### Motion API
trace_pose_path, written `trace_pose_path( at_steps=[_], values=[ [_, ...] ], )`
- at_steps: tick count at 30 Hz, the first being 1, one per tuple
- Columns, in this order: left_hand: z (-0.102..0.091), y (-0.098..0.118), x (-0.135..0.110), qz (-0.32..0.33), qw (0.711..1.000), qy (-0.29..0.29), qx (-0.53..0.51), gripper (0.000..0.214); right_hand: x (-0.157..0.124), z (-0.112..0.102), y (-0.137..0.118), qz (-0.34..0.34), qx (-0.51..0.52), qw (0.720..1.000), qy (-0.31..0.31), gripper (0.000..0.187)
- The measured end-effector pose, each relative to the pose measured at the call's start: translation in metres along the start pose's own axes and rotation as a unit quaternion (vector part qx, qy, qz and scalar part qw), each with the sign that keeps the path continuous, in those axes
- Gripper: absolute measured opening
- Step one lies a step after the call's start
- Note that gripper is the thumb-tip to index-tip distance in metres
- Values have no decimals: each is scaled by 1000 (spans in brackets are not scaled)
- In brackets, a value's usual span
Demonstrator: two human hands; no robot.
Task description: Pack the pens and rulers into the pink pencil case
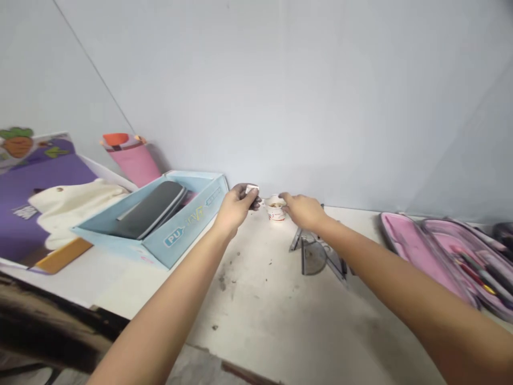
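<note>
The left hand (236,207) pinches a small white piece (252,189) between thumb and fingers, raised just left of a paper cup (276,209). The piece is too small to identify. The cup stands upright on the white desk (256,299), its long axis vertical and its open top showing brown contents. Its red print is too small to read. The right hand (303,210) reaches in from the right, with its fingertips (284,198) at the cup's rim, though how firmly they press cannot be told. Left of the cup lies a pale blue box (188,227) printed "PU" in blue, with yellow-green lettering beside it that cannot be read. A dark pouch (148,209) sits inside it. Right of the cup are a clear stand (315,256) and an open pink case (441,256) holding pens.
</note>
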State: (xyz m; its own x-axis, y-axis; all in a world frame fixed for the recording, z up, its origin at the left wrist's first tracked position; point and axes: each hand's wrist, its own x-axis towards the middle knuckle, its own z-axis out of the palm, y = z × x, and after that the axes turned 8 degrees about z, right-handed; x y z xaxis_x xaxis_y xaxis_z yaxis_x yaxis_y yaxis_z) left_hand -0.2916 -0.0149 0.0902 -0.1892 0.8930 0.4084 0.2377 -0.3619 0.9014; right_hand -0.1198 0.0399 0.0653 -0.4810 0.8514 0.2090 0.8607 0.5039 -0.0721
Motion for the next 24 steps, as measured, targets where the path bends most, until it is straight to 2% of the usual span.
trace_pose_path(
  at_steps=[2,4,6,8,10,12,14,16,18,21,22,24],
  values=[
    [-2,1,12,36,995,-15,93,20,8,8,-10,-10,-34,999,-31,31],
    [1,-1,21,76,966,-43,244,19,10,13,-13,-24,-58,997,-33,30],
    [7,-5,27,88,904,-113,403,17,9,16,-13,-37,-71,996,-25,32],
    [14,-8,32,81,835,-199,506,18,8,16,-12,-47,-76,996,-22,34],
    [19,-8,36,101,797,-230,549,21,7,16,-11,-56,-74,995,-20,33],
    [22,-9,39,128,781,-220,570,25,7,16,-10,-57,-74,995,-19,32],
    [22,-11,40,126,768,-236,582,23,6,15,-9,-58,-74,995,-18,32],
    [19,-13,40,112,780,-250,562,19,5,14,-7,-56,-74,996,-15,32],
    [16,-14,40,105,837,-203,497,18,4,12,-4,-45,-76,996,-11,31],
    [14,-6,35,60,942,-105,314,20,3,8,5,-14,-80,997,-4,30],
    [15,-1,31,36,963,-92,249,20,2,7,8,-7,-81,997,-9,30],
    [19,10,22,-3,984,-93,154,20,-1,4,15,1,-77,997,-27,30]
  ],
)
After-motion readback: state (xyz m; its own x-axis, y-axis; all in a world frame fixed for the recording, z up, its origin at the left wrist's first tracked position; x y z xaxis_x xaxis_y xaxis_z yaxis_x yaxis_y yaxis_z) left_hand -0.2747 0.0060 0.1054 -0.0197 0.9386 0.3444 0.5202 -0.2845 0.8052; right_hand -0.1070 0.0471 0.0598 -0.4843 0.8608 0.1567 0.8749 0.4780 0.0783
